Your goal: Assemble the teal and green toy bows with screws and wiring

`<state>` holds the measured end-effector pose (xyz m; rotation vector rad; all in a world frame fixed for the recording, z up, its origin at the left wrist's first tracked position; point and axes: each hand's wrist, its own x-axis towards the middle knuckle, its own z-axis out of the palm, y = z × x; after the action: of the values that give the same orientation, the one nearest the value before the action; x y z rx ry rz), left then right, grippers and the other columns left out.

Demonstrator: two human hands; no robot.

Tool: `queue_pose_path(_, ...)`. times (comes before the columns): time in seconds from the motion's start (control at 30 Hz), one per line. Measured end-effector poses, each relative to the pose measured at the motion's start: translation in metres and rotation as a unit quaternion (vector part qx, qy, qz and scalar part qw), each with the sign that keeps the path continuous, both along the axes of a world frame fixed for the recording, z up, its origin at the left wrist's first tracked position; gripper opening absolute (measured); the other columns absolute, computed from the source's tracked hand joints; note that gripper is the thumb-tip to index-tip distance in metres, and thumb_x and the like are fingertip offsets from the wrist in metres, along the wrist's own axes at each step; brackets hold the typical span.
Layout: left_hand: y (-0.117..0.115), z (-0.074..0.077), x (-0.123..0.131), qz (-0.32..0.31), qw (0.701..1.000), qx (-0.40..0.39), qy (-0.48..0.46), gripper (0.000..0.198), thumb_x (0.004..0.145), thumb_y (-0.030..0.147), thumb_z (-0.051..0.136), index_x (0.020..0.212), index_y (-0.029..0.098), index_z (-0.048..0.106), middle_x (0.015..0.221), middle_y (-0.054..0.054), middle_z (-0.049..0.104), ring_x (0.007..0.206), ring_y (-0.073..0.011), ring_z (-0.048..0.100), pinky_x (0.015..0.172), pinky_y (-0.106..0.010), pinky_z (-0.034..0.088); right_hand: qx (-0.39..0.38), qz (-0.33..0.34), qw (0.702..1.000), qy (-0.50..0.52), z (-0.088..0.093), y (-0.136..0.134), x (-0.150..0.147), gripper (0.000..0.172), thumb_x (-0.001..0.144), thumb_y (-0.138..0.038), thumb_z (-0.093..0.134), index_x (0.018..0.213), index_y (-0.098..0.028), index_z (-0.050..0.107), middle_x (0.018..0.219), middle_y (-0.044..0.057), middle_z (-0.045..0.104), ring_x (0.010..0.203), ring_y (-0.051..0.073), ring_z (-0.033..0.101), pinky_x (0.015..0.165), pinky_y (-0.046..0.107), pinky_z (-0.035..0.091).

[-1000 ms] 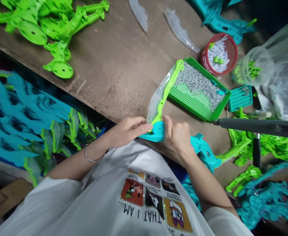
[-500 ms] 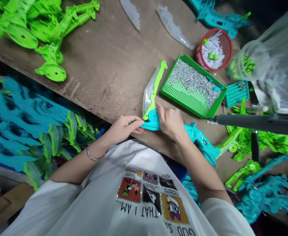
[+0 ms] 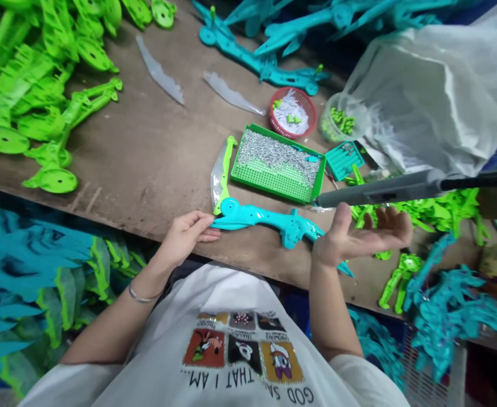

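Red basket [image 3: 310, 108] of white strips [image 3: 289, 109] beside a clear tub [image 3: 358, 117], near a crumpled plastic bag [image 3: 439, 96]

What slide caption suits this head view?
Left hand holds a turquoise part at its tip; right hand open near a grey tool.

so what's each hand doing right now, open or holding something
Left hand: closed, pinching the pointed end of the long turquoise plastic part.
Right hand: open, nothing visibly held, near the grey cylindrical power tool.

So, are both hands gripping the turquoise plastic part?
No, the left hand pinches the turquoise plastic part, but the right hand is open.
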<state>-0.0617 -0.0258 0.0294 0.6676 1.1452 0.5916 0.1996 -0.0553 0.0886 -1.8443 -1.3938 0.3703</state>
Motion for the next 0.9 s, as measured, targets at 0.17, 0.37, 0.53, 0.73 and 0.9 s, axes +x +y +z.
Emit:
queue_pose_path(0.17, 0.002, 0.002, 0.006, 0.021, 0.999, 0.017, 0.024, 0.062, 0.057, 0.063, 0.089, 0.087, 0.013, 0.067, 0.072, -0.004, 0.074, 0.07, -0.0196, 0.076, 0.07, -0.029, 0.064, 0.099, -0.088, 0.985, 0.11, 0.008, 0.009, 0.03, 0.038, 0.08, -0.05, 0.07, 0.107, -0.024, 0.065, 0.08, -0.002, 0.069, 0.077, 0.02, 0.071, 0.078, 0.036, 0.057)
queue_pose_path(0.37, -0.002, -0.004, 0.003, 0.007, 0.999, 0.038, 0.01, 0.061, 0.066, 0.066, 0.083, 0.094, 0.014, 0.064, 0.079, -0.005, 0.076, 0.076, -0.0243, 0.078, 0.076, -0.036, 0.066, 0.181, -0.035, 0.953, 0.241, 0.006, 0.052, 0.025, 0.035, 0.075, -0.049, 0.076, 0.099, -0.025, 0.066, 0.069, -0.005, 0.061, 0.066, 0.016, 0.068, 0.075, 0.034, 0.057)
queue_pose_path(0.53, -0.005, -0.006, 0.004, 0.019, 0.998, 0.06, 0.015, 0.055, 0.07, 0.062, 0.082, 0.086, 0.017, 0.055, 0.073, -0.004, 0.075, 0.074, -0.0248, 0.079, 0.075, -0.038, 0.067, 0.139, -0.007, 0.975, 0.173, -0.026, 0.098, 0.001, 0.038, 0.093, -0.057, 0.054, 0.112, -0.027, 0.067, 0.063, -0.005, 0.052, 0.059, 0.014, 0.06, 0.068, 0.031, 0.053)
queue_pose_path(0.73, -0.007, -0.008, 0.004, 0.009, 0.997, 0.067, 0.02, 0.049, 0.077, 0.06, 0.077, 0.088, 0.018, 0.055, 0.074, -0.003, 0.075, 0.076, -0.0245, 0.079, 0.074, -0.036, 0.067, 0.129, -0.001, 0.99, 0.059, -0.052, 0.119, -0.008, 0.045, 0.101, -0.054, 0.034, 0.102, -0.023, 0.067, 0.068, -0.001, 0.052, 0.06, 0.014, 0.058, 0.069, 0.03, 0.053)
queue_pose_path(0.9, -0.008, -0.009, 0.003, 0.009, 0.998, 0.068, 0.012, 0.044, 0.081, 0.057, 0.075, 0.089, 0.018, 0.055, 0.075, -0.003, 0.075, 0.077, -0.0236, 0.079, 0.074, -0.036, 0.067, 0.145, -0.003, 0.986, 0.079, -0.054, 0.123, -0.008, 0.043, 0.098, -0.056, 0.037, 0.091, -0.023, 0.063, 0.063, -0.001, 0.051, 0.057, 0.015, 0.056, 0.065, 0.031, 0.053)
